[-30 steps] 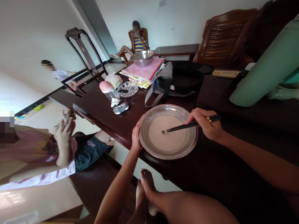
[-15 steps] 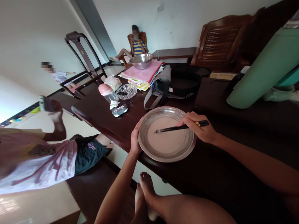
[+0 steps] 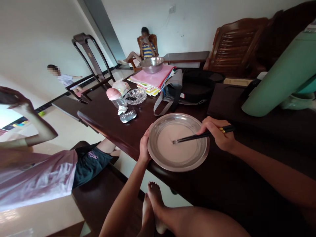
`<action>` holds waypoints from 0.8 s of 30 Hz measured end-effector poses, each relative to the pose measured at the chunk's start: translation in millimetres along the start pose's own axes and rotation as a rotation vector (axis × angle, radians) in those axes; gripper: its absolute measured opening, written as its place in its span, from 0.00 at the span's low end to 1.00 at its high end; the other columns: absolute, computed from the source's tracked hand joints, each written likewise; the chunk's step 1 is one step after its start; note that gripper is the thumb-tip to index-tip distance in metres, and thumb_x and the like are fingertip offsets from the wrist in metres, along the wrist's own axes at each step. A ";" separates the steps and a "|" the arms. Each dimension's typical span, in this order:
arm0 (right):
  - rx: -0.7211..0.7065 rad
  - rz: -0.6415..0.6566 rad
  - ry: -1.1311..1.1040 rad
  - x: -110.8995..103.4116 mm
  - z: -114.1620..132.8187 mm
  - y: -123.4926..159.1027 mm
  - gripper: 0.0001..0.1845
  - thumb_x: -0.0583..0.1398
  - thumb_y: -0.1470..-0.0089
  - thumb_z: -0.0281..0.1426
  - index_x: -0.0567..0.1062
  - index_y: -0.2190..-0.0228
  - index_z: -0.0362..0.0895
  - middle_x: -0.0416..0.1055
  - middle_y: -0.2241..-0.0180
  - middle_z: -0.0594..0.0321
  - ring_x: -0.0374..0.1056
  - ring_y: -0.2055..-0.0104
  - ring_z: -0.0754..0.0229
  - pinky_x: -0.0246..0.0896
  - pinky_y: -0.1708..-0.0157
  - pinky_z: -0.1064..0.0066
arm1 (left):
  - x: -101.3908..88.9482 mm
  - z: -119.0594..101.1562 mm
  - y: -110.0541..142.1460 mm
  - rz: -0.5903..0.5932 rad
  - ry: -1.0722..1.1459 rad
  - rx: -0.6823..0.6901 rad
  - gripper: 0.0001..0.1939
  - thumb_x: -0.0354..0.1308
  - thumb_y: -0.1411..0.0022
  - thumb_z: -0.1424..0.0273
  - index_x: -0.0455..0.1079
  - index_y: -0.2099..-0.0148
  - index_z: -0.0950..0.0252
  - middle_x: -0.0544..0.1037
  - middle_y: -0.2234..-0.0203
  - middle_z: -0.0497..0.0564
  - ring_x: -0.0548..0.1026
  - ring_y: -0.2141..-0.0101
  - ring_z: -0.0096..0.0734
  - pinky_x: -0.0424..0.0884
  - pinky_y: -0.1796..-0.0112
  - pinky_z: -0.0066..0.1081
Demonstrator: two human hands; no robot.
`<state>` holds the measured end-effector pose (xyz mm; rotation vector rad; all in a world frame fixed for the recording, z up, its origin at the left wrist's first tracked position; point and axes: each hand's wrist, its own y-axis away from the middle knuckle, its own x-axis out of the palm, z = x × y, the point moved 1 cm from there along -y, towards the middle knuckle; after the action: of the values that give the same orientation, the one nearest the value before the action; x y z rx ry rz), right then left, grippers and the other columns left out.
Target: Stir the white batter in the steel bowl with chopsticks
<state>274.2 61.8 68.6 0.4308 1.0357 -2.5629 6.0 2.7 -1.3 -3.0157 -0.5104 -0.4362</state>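
Observation:
A wide metal basin stands at the near edge of the dark wooden table, holding a pale pinkish-beige liquid. My left hand grips the basin's left rim, its fingers partly hidden behind the wall. My right hand is closed around dark chopsticks with gold bands, above the basin's right rim. Their wet tips dip into the liquid near the middle.
Beyond the basin are a grey bag, papers under a steel bowl, a glass ashtray, a pink-capped bottle and a glasses case. A green cylinder stands right. A person sits left.
The chopstick tips swung left across the liquid, then back right to the middle, my right hand moving with them. My left hand stays on the rim. The person at left has raised an arm.

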 end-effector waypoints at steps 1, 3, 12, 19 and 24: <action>-0.010 0.036 -0.020 0.6 0.8 0.3 0.26 0.50 0.32 0.39 0.79 0.76 0.49 0.76 0.77 0.63 0.68 0.74 0.60 0.61 0.69 0.64 | 0.0 0.2 -0.2 0.002 0.001 0.001 0.27 0.56 0.38 0.56 0.74 0.41 0.60 0.75 0.41 0.51 0.69 0.39 0.49 0.62 0.37 0.43; -0.027 0.083 -0.009 2.3 1.5 0.4 0.25 0.50 0.32 0.39 0.80 0.74 0.48 0.78 0.75 0.64 0.70 0.72 0.61 0.61 0.68 0.65 | -0.3 0.5 -0.6 0.000 -0.004 0.004 0.27 0.56 0.39 0.56 0.74 0.41 0.60 0.75 0.41 0.51 0.69 0.38 0.49 0.62 0.37 0.43; 0.019 0.062 -0.077 2.4 0.4 0.2 0.24 0.50 0.32 0.37 0.79 0.74 0.48 0.77 0.75 0.64 0.70 0.72 0.62 0.62 0.69 0.67 | 0.3 -1.4 -0.2 0.002 -0.015 0.000 0.27 0.56 0.39 0.55 0.74 0.41 0.61 0.74 0.40 0.52 0.69 0.38 0.50 0.63 0.38 0.43; 0.010 -0.082 -0.008 0.6 -1.6 -1.3 0.22 0.52 0.32 0.38 0.79 0.74 0.48 0.76 0.75 0.64 0.71 0.72 0.62 0.62 0.69 0.66 | -1.1 0.8 -0.9 -0.008 0.006 0.003 0.27 0.57 0.39 0.56 0.74 0.41 0.61 0.75 0.41 0.52 0.68 0.37 0.50 0.63 0.38 0.42; -0.031 0.059 -0.079 4.5 2.4 -0.1 0.21 0.52 0.32 0.36 0.80 0.72 0.48 0.78 0.73 0.64 0.72 0.71 0.62 0.63 0.68 0.68 | -1.3 1.7 -2.0 0.005 0.025 0.004 0.27 0.57 0.39 0.57 0.74 0.41 0.61 0.76 0.42 0.52 0.70 0.39 0.49 0.63 0.38 0.41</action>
<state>269.8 59.3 68.5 0.3443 1.0177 -2.4873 4.5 4.3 -3.3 -3.0026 -0.5006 -0.4712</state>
